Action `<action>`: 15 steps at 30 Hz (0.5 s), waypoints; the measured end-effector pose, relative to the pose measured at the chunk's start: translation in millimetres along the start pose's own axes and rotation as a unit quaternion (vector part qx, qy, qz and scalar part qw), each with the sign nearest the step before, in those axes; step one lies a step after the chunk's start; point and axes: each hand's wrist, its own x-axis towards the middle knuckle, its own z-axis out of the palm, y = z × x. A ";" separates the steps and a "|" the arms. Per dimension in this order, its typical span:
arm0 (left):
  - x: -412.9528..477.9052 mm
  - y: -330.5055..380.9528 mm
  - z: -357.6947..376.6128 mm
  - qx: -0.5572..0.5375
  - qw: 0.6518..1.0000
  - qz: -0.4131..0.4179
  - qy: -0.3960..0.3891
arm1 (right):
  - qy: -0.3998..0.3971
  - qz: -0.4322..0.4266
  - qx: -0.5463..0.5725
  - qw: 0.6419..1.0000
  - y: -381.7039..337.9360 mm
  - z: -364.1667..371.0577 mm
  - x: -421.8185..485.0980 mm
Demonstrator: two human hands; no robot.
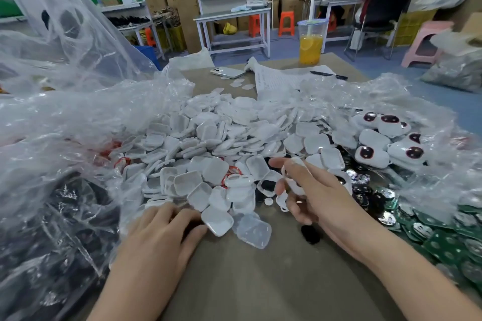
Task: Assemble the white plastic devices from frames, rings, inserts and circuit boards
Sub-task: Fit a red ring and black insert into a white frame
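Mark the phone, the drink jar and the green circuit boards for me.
phone (227, 72), head view, on its back panel.
drink jar (310, 51), head view, on its orange lower wall.
green circuit boards (442, 245), head view, on one board mid-pile.

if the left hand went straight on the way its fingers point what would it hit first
Probably the white shells at the front of the pile, which lie just ahead of the left hand. Depth is hard to judge from this view.
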 end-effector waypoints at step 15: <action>51.0 39.7 -11.9 -0.367 0.922 -0.084 0.092 | 0.042 -0.023 0.020 0.999 1.1 -6.2 4.3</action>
